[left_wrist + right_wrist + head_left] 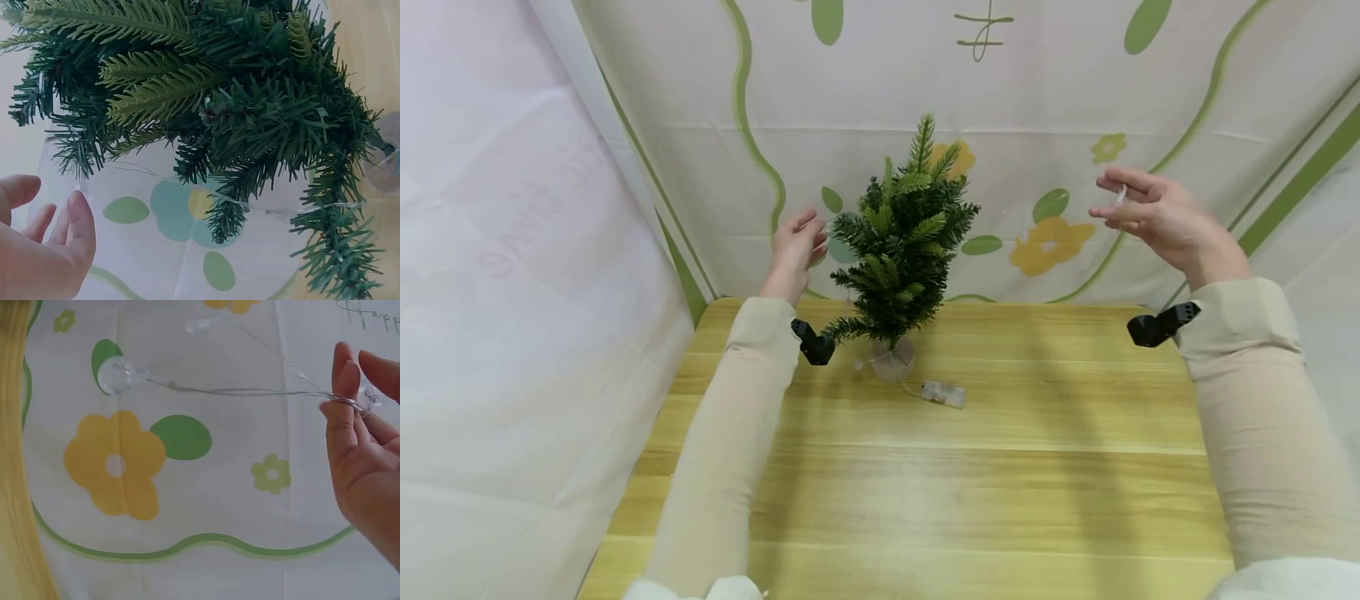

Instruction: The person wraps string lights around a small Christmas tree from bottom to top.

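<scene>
A small artificial Christmas tree (906,242) stands upright near the back of the table. My left hand (797,250) is beside its left branches, fingers loosely bent and thumb apart from them. In the left wrist view, a fingertip is close to a small clear bulb (79,185) at a branch tip; whether they touch I cannot tell. My right hand (1165,212), raised at the right away from the tree, holds a string of lights (237,392). One clear bulb (372,394) sits between its thumb and fingers, and another bulb (116,375) hangs off to the side.
A round clear base (892,362) carries the tree on the wooden table (1000,500). A small flat box (943,394) on a thin wire lies in front of it. Printed cloth (1015,83) hangs behind, with white cloth (512,292) at the left.
</scene>
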`<action>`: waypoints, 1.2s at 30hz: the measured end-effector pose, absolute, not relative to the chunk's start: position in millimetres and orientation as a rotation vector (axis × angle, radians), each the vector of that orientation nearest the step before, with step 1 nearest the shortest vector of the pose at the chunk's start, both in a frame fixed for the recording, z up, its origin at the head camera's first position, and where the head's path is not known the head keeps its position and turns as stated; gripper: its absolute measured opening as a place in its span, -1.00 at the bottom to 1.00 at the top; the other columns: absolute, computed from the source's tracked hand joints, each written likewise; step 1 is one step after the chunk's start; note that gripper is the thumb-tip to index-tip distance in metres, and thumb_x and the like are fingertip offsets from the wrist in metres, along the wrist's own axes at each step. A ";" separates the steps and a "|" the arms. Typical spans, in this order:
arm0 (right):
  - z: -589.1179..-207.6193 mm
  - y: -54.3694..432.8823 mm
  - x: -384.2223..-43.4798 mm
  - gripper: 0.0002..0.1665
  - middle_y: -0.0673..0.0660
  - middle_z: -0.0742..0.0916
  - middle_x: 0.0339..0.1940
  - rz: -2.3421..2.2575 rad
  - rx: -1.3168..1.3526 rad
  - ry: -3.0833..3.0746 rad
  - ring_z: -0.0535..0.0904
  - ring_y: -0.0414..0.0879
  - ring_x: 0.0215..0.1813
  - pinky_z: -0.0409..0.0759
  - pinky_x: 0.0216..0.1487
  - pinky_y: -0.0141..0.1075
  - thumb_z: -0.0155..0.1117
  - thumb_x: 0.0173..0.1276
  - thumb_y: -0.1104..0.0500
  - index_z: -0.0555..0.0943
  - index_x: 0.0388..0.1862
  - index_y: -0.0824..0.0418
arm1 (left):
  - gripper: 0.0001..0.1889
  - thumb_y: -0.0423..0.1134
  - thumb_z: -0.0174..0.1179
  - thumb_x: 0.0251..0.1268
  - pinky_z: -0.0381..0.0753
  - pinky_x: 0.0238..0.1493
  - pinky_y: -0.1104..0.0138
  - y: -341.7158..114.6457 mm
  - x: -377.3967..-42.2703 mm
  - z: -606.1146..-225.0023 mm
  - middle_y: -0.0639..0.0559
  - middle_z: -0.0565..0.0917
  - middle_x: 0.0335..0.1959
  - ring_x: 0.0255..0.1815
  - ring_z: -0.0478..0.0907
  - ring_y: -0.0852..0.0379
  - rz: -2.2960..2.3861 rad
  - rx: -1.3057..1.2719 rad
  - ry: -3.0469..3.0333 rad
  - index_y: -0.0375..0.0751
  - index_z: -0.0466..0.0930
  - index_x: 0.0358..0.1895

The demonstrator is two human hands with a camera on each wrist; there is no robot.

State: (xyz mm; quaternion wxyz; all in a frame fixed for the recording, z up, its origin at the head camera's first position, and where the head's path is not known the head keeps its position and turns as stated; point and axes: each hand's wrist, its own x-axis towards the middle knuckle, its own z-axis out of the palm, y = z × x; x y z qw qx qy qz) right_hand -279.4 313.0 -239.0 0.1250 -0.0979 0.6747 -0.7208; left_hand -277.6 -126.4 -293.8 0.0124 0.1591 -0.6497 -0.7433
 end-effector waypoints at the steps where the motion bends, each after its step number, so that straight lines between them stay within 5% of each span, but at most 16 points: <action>1: -238.2 316.4 -276.2 -0.16 -0.14 0.50 0.26 -2.073 -0.285 1.976 0.68 -0.27 -0.13 0.58 -0.15 -0.53 0.10 0.36 0.44 0.04 0.54 0.12 | -0.50 -0.22 0.00 0.46 0.54 -0.20 0.60 -127.4 -275.8 -293.6 0.01 0.39 0.32 -0.23 0.44 0.33 -2.326 0.493 -2.030 -0.04 0.24 0.42; 4: -235.8 323.8 -265.8 -0.30 -0.19 0.66 0.07 -1.988 -0.296 2.024 0.67 -0.26 -0.18 0.57 -0.21 -0.50 0.06 0.40 0.41 0.16 0.46 0.09 | -0.51 -0.21 -0.02 0.47 0.56 -0.11 0.56 -130.6 -270.2 -292.4 0.00 0.37 0.32 -0.22 0.45 0.34 -2.349 0.480 -2.038 -0.04 0.23 0.42; 11: -230.8 317.7 -240.5 -0.80 -0.16 0.72 0.05 -1.848 -0.458 2.082 0.62 -0.19 -0.41 0.52 -0.43 -0.45 -0.08 0.54 0.22 0.37 0.08 0.17 | -0.52 -0.24 0.03 0.44 0.58 -0.27 0.60 -135.3 -256.6 -284.9 0.08 0.49 0.08 -0.26 0.50 0.35 -2.422 0.428 -1.994 -0.11 0.27 0.39; 20: -222.8 282.8 -214.8 -0.51 -0.12 0.73 -0.06 -1.667 -0.596 2.215 0.49 -0.19 -0.48 0.40 -0.50 -0.39 -0.24 0.55 -0.07 0.62 0.02 0.10 | -0.56 -0.25 -0.02 0.47 0.57 -0.11 0.53 -132.5 -235.9 -272.6 0.07 0.51 -0.01 -0.25 0.50 0.30 -2.495 0.281 -2.142 -0.21 0.27 0.36; 24: -221.1 267.4 -206.4 -0.56 -0.09 0.69 -0.12 -1.670 -0.606 2.239 0.37 -0.16 -0.52 0.32 -0.50 -0.35 -0.19 0.56 -0.03 0.65 -0.06 0.08 | -0.58 -0.25 -0.09 0.51 0.54 -0.02 0.48 -128.6 -226.0 -270.6 0.06 0.50 0.00 -0.18 0.49 0.27 -2.454 0.183 -2.218 -0.24 0.26 0.36; 30: -220.4 250.3 -199.2 -0.65 -0.03 0.72 -0.18 -1.789 -0.659 2.131 0.55 -0.14 -0.48 0.52 -0.46 -0.39 -0.09 0.54 0.07 0.64 -0.01 0.13 | -0.63 -0.25 -0.10 0.51 0.50 0.11 0.39 -118.5 -216.3 -266.6 -0.03 0.49 0.15 -0.11 0.50 0.26 -2.419 0.087 -2.237 -0.21 0.34 0.30; 36: -220.8 233.8 -193.6 -0.68 -0.01 0.76 -0.23 -1.875 -0.731 2.005 0.61 -0.14 -0.46 0.57 -0.43 -0.40 -0.06 0.53 0.13 0.61 0.05 0.16 | -0.67 -0.23 -0.07 0.51 0.54 0.08 0.34 -106.7 -206.0 -262.5 0.09 0.56 -0.06 -0.07 0.53 0.14 -2.354 -0.159 -2.253 -0.25 0.40 0.23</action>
